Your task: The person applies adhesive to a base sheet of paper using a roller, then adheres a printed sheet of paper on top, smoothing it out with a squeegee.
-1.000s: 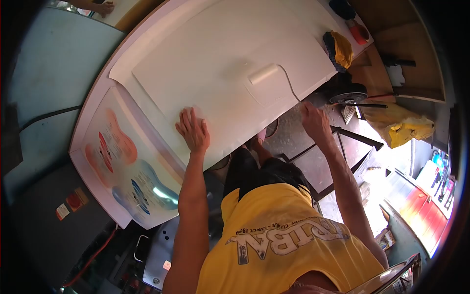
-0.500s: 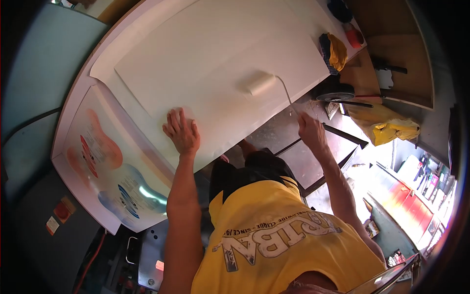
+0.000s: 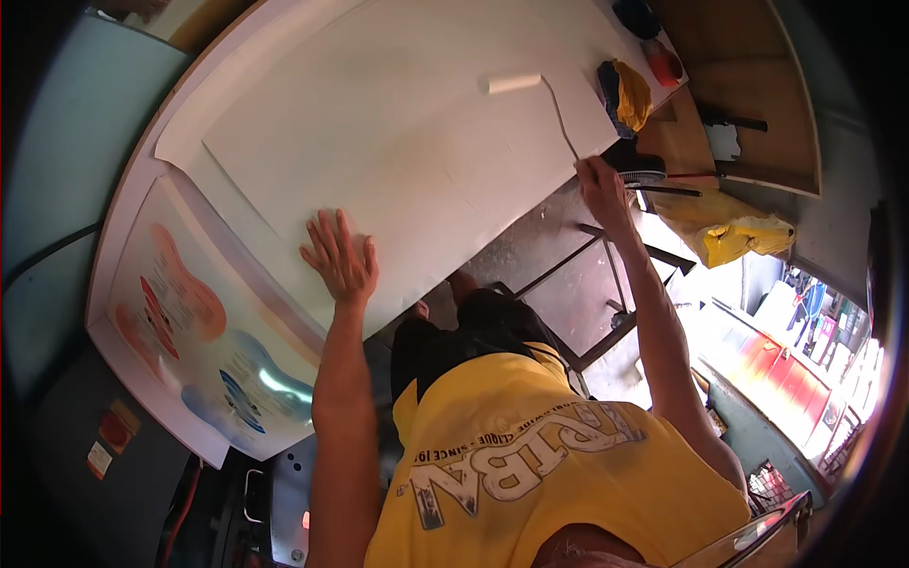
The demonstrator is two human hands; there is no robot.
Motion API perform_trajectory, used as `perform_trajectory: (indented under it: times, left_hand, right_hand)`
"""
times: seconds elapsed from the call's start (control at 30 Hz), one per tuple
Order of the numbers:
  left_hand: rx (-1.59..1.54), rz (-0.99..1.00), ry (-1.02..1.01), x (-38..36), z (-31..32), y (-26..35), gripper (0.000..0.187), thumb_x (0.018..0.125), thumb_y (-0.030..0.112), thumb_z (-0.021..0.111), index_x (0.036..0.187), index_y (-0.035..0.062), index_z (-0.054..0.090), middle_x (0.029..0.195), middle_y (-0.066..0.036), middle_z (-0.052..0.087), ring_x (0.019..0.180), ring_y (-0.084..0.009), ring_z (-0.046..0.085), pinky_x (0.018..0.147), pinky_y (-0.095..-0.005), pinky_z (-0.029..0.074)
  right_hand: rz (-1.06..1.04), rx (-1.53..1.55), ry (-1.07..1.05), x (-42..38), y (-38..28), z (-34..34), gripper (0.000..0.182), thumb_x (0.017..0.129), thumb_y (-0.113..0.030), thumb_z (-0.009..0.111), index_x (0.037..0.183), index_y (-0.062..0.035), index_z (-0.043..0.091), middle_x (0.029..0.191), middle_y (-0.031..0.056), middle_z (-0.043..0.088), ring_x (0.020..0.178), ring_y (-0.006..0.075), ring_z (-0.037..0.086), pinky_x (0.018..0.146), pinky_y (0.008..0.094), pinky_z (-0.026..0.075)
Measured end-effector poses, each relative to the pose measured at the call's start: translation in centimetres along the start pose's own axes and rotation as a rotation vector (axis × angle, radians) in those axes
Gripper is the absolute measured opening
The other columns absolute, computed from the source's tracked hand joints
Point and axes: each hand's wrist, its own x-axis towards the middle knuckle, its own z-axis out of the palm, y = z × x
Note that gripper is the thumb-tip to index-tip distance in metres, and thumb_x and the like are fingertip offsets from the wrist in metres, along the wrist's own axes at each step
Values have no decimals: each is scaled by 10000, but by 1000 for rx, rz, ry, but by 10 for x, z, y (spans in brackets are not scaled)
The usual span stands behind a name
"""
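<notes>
A large white sheet (image 3: 379, 142) lies on the work table. My left hand (image 3: 342, 257) rests flat on it near the front edge, fingers spread and holding nothing. My right hand (image 3: 603, 194) is closed around the handle end of a paint roller (image 3: 514, 83). The roller's bent wire frame runs from my fist up over the sheet, and its white sleeve lies against the sheet's upper right part. Most of the handle is hidden inside my fingers.
A printed sheet (image 3: 208, 322) with red and blue shapes covers the table's left part. At the right end sit a yellow and dark blue cloth (image 3: 625, 97) and a red container (image 3: 665, 62). A black metal frame (image 3: 615, 331) stands below on the right, near a yellow bag (image 3: 739, 237).
The paint roller has moved farther up the sheet, away from my body, as my right arm stretched forward. My left hand stays on the sheet, its fingers now straighter; the whole view shifted slightly.
</notes>
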Motion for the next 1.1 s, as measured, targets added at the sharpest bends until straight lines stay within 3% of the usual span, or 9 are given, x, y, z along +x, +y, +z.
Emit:
perform_trajectory:
  times: [0.4,0.53,0.7,0.8,0.9,1.0,1.1]
  left_hand:
    - [50,116,8,-28,7,-2,769,1003,591,408,1601,135,250,1672,-172,150,1521,-460,136,1087,-783,176]
    - [94,46,-20,-29,9,2,782,992,609,417,1603,152,249,1674,-162,152,1524,-453,135,1075,-802,160]
    - [61,-50,-24,-30,9,17,778,984,605,429,1594,148,272,1672,-170,142,1531,-450,100,1082,-799,123]
    - [47,-65,-60,-34,1,20,866,941,670,474,1599,152,253,1667,-187,140,1531,-452,102,1088,-795,113]
    - [-116,290,-31,-42,-27,58,983,888,714,532,1597,106,225,1650,-225,157,1527,-461,106,1094,-788,124]
    - [-113,245,-169,-55,-5,83,1047,848,739,567,1584,69,242,1649,-227,165,1529,-454,108,1103,-775,134]
    - [-43,276,-157,-61,5,76,1043,849,719,591,1582,61,246,1649,-220,173,1532,-445,108,1112,-765,141]
  right_hand:
    - [120,19,-46,-26,25,11,307,970,-298,578,1037,-18,684,855,211,696,851,348,704,777,410,513]
    - [126,58,-25,-36,27,8,311,971,-301,577,1035,-19,690,851,200,700,832,337,696,767,407,508]
    - [130,140,-6,-38,33,10,332,979,-321,585,1014,-11,698,740,142,668,711,235,661,693,376,491]
    - [93,172,1,-31,41,15,335,984,-325,589,1002,-10,701,674,92,638,634,173,618,634,352,477]
    - [86,221,8,-25,44,16,326,986,-320,591,990,-14,703,639,62,619,578,145,584,589,336,462]
    - [95,281,-13,-15,38,19,316,984,-311,592,989,-17,707,625,49,607,554,129,564,566,321,449]
    - [102,335,-11,-12,32,19,310,982,-306,593,997,-20,711,623,42,601,554,117,557,562,309,443]
